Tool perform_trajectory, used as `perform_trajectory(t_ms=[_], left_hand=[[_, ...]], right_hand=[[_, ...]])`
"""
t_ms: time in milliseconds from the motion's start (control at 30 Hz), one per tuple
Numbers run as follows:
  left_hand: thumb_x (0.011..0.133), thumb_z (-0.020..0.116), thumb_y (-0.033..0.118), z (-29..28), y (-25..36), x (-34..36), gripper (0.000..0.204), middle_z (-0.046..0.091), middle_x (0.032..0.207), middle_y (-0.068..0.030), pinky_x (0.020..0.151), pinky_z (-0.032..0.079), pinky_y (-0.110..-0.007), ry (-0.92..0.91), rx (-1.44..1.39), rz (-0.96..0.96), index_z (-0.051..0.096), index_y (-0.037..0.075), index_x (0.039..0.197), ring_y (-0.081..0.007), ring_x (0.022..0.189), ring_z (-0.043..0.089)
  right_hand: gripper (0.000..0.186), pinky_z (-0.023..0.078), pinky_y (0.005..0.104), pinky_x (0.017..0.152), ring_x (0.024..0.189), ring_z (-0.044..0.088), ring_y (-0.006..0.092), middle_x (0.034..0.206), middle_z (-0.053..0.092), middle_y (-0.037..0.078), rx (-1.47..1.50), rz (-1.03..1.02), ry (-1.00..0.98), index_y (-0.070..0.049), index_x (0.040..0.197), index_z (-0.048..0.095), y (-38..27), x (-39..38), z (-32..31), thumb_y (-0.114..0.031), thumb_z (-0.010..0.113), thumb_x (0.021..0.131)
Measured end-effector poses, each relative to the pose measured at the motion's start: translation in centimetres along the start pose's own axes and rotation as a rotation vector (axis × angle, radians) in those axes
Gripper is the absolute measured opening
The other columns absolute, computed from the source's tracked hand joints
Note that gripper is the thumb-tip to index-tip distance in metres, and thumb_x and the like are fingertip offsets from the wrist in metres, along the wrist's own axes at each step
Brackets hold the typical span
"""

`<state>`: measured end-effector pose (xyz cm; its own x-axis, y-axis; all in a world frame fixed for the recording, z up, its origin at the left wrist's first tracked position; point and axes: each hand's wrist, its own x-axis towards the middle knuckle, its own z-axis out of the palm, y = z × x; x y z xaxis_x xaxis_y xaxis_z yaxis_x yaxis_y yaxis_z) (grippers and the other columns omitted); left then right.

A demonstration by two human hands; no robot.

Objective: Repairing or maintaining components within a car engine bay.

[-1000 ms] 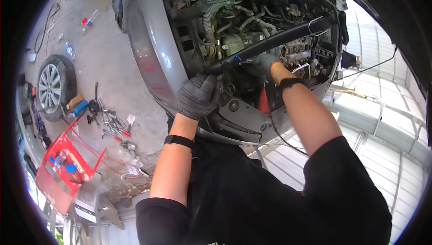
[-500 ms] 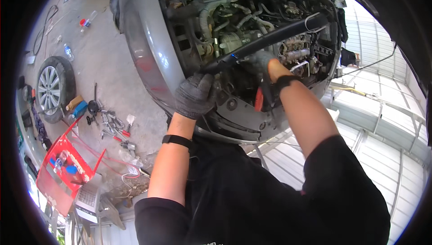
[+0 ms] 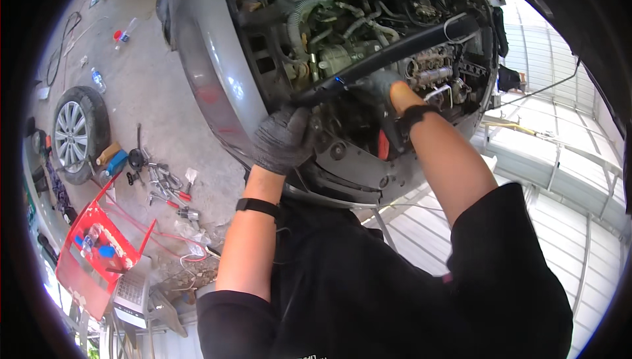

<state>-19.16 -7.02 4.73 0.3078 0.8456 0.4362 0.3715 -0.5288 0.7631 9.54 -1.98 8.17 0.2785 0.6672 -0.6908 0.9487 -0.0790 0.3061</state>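
Work seemed steady, little changed: the grey-gloved left grip point(image 3: 284, 140) stayed curled at the long black bar point(image 3: 398, 55) across the metal engine point(image 3: 431, 70); closure of the gloved right grip point(image 3: 380, 89), and both holds, were unclear.

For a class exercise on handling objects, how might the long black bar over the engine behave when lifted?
The long black bar is probably stiff, since it runs over the engine without visible sagging. Given its length, it might swing if lifted only at the end nearest the left hand. Its smooth-looking surface could feel slippery.
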Motion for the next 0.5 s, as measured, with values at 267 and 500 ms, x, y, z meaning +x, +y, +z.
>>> perform_trajectory(t_ms=[267,500], left_hand=[[0.082,0.077,0.021,0.5,0.9,1.0,0.024,0.066,0.082,-0.0143,0.06,0.054,-0.046,0.003,0.016,0.005,0.068,0.011,0.101,-0.036,0.069,0.066],[0.082,0.078,0.022,0.3,0.4,1.1,0.024,0.067,0.084,-0.014,0.061,0.054,-0.046,-0.008,0.023,0.026,0.068,0.011,0.101,-0.0356,0.07,0.066]], right_hand=[[0.031,0.057,0.0439,0.093,0.11,0.071,0.0397,0.115,0.074,0.023,0.064,0.039,0.115,-0.003,0.104,0.079,2.1,2.0,1.9,-0.024,0.063,0.087],[0.033,0.055,0.0482,0.094,0.107,0.07,0.0406,0.113,0.073,0.025,0.041,-0.115,0.161,-0.002,0.101,0.079,2.1,2.6,0.1,-0.026,0.062,0.085]])
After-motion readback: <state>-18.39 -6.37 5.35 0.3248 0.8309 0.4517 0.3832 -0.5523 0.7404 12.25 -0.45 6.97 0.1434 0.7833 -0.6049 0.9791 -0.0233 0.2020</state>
